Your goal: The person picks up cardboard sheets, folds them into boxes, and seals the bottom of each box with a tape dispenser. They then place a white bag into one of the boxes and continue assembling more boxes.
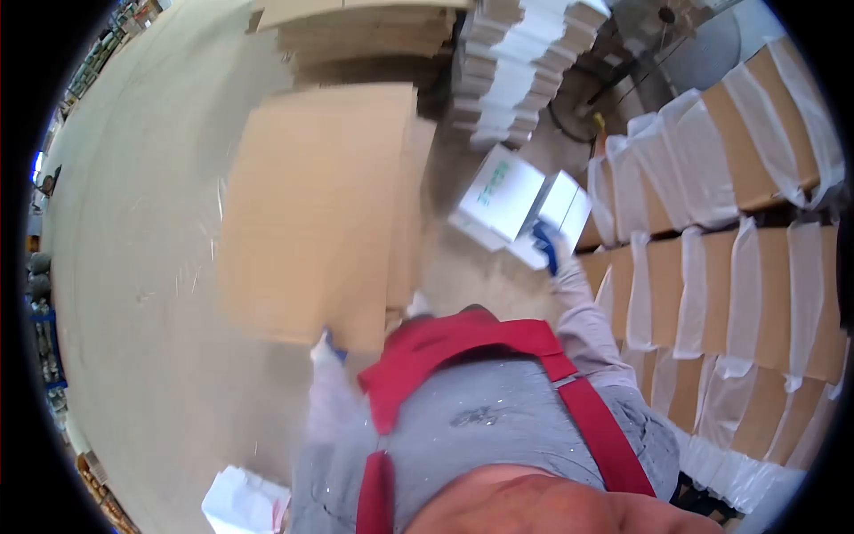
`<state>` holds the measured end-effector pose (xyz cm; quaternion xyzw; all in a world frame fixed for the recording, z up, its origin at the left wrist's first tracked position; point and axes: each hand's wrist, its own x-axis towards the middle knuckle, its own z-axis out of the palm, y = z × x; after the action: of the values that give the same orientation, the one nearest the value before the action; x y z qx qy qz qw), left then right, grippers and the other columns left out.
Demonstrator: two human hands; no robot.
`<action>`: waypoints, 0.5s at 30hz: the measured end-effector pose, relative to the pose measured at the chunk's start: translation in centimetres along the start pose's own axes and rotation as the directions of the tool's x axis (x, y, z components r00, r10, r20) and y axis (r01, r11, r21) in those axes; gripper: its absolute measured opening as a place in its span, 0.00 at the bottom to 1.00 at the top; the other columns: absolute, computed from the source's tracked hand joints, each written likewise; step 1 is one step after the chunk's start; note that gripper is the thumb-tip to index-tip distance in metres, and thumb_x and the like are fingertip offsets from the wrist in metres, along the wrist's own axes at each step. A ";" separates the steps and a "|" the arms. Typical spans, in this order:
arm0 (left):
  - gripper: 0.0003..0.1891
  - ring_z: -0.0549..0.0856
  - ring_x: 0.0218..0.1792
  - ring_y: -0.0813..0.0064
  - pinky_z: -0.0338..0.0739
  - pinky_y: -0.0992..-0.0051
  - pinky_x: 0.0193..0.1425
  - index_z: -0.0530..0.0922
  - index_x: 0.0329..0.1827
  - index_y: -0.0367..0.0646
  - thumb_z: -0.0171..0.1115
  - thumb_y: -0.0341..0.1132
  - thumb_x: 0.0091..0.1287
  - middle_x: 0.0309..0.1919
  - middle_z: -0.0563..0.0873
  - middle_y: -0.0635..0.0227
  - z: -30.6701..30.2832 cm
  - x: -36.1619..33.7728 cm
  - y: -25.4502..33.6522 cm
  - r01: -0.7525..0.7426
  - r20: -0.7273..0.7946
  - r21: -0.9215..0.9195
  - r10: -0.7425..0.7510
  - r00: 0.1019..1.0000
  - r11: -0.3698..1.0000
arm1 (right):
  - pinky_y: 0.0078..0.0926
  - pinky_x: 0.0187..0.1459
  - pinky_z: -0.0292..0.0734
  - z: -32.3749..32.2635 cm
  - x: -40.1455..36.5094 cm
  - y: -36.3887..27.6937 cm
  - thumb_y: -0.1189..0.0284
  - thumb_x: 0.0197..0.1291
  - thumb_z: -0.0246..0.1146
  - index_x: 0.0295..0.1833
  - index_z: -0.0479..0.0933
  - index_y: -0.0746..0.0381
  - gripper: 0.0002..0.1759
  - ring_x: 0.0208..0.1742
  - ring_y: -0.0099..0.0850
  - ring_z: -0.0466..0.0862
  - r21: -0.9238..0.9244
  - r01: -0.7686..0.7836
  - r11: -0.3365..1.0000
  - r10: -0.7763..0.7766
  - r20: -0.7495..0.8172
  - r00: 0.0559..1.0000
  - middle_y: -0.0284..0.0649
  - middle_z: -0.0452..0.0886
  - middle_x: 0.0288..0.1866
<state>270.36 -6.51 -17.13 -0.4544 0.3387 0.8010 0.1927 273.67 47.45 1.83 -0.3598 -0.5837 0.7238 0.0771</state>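
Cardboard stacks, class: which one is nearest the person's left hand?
The broad brown cardboard stack, its near edge at the left hand; the brown stack behind and the white stack lie farther away.

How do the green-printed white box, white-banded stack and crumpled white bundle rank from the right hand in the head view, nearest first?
From the right hand:
1. Green-printed white box: just left.
2. White-banded stack: ahead, near the top.
3. Crumpled white bundle: at lower left.

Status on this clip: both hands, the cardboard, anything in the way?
Left hand at large cardboard sheet's near edge, grip unclear. Right hand at white boxes, blurred. Nothing visibly covering the sheet.
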 end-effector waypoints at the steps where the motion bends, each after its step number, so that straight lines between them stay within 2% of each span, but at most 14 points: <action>1: 0.21 0.79 0.49 0.59 0.77 0.52 0.50 0.70 0.59 0.39 0.60 0.31 0.62 0.49 0.78 0.58 0.6 -1.0 0.4 -0.036 0.020 -0.036 0.037 0.999 0.999 | 0.16 0.36 0.70 1.3 1.5 -0.1 0.65 0.60 0.60 0.54 0.77 0.57 0.17 0.35 0.19 0.76 -0.050 -0.046 0.998 0.050 0.076 0.996 0.31 0.81 0.42; 3: 0.21 0.79 0.50 0.58 0.77 0.53 0.50 0.69 0.60 0.39 0.59 0.29 0.62 0.50 0.78 0.57 -0.1 -0.5 0.1 -0.170 -0.079 0.055 0.174 0.982 0.984 | 0.15 0.34 0.69 3.3 5.0 -2.3 0.62 0.58 0.63 0.50 0.81 0.55 0.15 0.34 0.18 0.76 -0.410 0.072 0.909 -0.022 0.125 0.992 0.32 0.82 0.39; 4: 0.21 0.79 0.50 0.58 0.77 0.53 0.49 0.69 0.59 0.40 0.59 0.29 0.62 0.49 0.78 0.58 -1.8 0.9 -0.2 -0.235 -0.122 0.107 0.247 0.961 0.966 | 0.15 0.34 0.69 2.3 9.3 -2.6 0.61 0.57 0.64 0.48 0.81 0.57 0.16 0.34 0.18 0.76 -0.364 0.060 0.930 -0.012 0.133 0.991 0.34 0.82 0.39; 5: 0.21 0.78 0.50 0.57 0.77 0.53 0.49 0.70 0.59 0.40 0.58 0.28 0.62 0.49 0.78 0.58 -3.1 2.6 -0.9 -0.290 -0.169 0.154 0.315 0.934 0.944 | 0.16 0.34 0.72 2.6 12.5 -4.8 0.61 0.57 0.64 0.49 0.80 0.59 0.17 0.35 0.19 0.79 -0.365 0.127 0.922 -0.077 0.149 0.986 0.35 0.83 0.39; 6: 0.20 0.79 0.48 0.58 0.78 0.55 0.47 0.70 0.58 0.40 0.59 0.28 0.61 0.48 0.78 0.59 -1.6 0.7 -1.2 -0.280 -0.219 0.136 0.304 0.927 0.950 | 0.16 0.31 0.73 3.0 15.9 -7.6 0.61 0.57 0.64 0.50 0.80 0.60 0.18 0.34 0.19 0.80 -0.487 0.364 0.794 -0.320 0.175 0.931 0.35 0.83 0.40; 7: 0.20 0.80 0.47 0.59 0.78 0.56 0.46 0.71 0.57 0.40 0.60 0.28 0.61 0.47 0.79 0.59 1.1 -3.0 -0.6 -0.266 -0.273 0.118 0.288 0.918 0.957 | 0.19 0.34 0.76 2.2 21.8 -9.8 0.58 0.58 0.63 0.51 0.79 0.61 0.21 0.36 0.22 0.82 -0.609 0.370 0.701 -0.384 0.114 0.916 0.36 0.83 0.40; 8: 0.20 0.80 0.45 0.59 0.79 0.57 0.44 0.71 0.57 0.39 0.60 0.28 0.60 0.47 0.79 0.59 1.9 -4.2 -0.8 -0.283 -0.282 0.126 0.308 0.909 0.951 | 0.25 0.41 0.77 6.8 19.0 -17.4 0.57 0.57 0.63 0.51 0.79 0.62 0.22 0.39 0.28 0.83 -0.429 0.407 0.806 -0.361 0.187 0.914 0.40 0.83 0.43; 9: 0.20 0.81 0.44 0.60 0.79 0.57 0.43 0.72 0.56 0.38 0.61 0.28 0.60 0.46 0.80 0.59 1.8 -4.8 -1.0 -0.303 -0.293 0.140 0.331 0.897 0.943 | 0.29 0.45 0.76 8.8 21.0 -21.9 0.58 0.57 0.63 0.51 0.78 0.61 0.22 0.40 0.35 0.84 -0.513 0.496 0.701 -0.477 0.179 0.860 0.45 0.83 0.44; 10: 0.20 0.81 0.43 0.60 0.79 0.57 0.41 0.72 0.56 0.37 0.61 0.28 0.60 0.47 0.80 0.59 1.6 -4.5 -1.3 -0.279 -0.353 0.190 0.331 0.875 0.941 | 0.30 0.44 0.76 10.2 24.3 -26.0 0.58 0.57 0.62 0.51 0.79 0.60 0.21 0.39 0.38 0.84 -0.758 0.507 0.410 -0.624 0.172 0.762 0.47 0.83 0.42; 11: 0.20 0.82 0.43 0.60 0.80 0.57 0.40 0.72 0.56 0.37 0.61 0.28 0.60 0.47 0.80 0.59 1.4 -4.3 -1.6 -0.257 -0.411 0.240 0.338 0.846 0.936 | 0.30 0.49 0.75 11.5 28.2 -29.7 0.56 0.58 0.60 0.52 0.78 0.60 0.22 0.44 0.40 0.82 -0.666 0.597 0.448 -0.652 0.213 0.728 0.47 0.82 0.46; 12: 0.21 0.81 0.44 0.59 0.79 0.58 0.42 0.71 0.57 0.37 0.61 0.28 0.60 0.48 0.79 0.58 0.8 -4.3 -2.5 -0.304 -0.389 0.288 0.401 0.829 0.908 | 0.31 0.55 0.71 12.0 35.2 -32.7 0.55 0.58 0.60 0.53 0.77 0.60 0.24 0.51 0.40 0.79 -0.853 0.480 0.206 -0.759 0.170 0.628 0.47 0.79 0.51; 13: 0.22 0.81 0.46 0.59 0.79 0.58 0.44 0.70 0.58 0.36 0.61 0.28 0.60 0.50 0.79 0.57 0.7 -4.8 -3.4 -0.342 -0.374 0.337 0.458 0.807 0.877 | 0.34 0.57 0.68 14.4 34.9 -37.3 0.55 0.57 0.61 0.56 0.75 0.58 0.25 0.55 0.41 0.77 -0.780 0.626 0.030 -0.826 0.333 0.455 0.48 0.77 0.54; 14: 0.23 0.80 0.47 0.58 0.79 0.59 0.47 0.69 0.59 0.36 0.61 0.30 0.60 0.51 0.78 0.57 0.4 -4.6 -4.2 -0.391 -0.384 0.252 0.462 0.799 0.885 | 0.36 0.56 0.69 16.3 39.1 -40.4 0.56 0.57 0.60 0.56 0.75 0.57 0.24 0.53 0.43 0.77 -0.718 0.672 0.183 -0.802 0.286 0.525 0.47 0.78 0.52; 15: 0.25 0.79 0.49 0.58 0.78 0.60 0.49 0.68 0.61 0.35 0.61 0.31 0.61 0.52 0.77 0.56 0.4 -4.5 -6.1 -0.437 -0.412 0.154 0.460 0.787 0.886 | 0.37 0.53 0.71 18.1 42.8 -43.8 0.59 0.59 0.59 0.54 0.75 0.58 0.21 0.49 0.43 0.78 -0.819 0.565 0.103 -0.781 0.285 0.556 0.44 0.79 0.51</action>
<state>276.21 -2.02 -15.32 -0.5238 0.4914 0.6921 -0.0722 217.92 69.38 23.89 -0.1147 -0.9385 0.1715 0.2769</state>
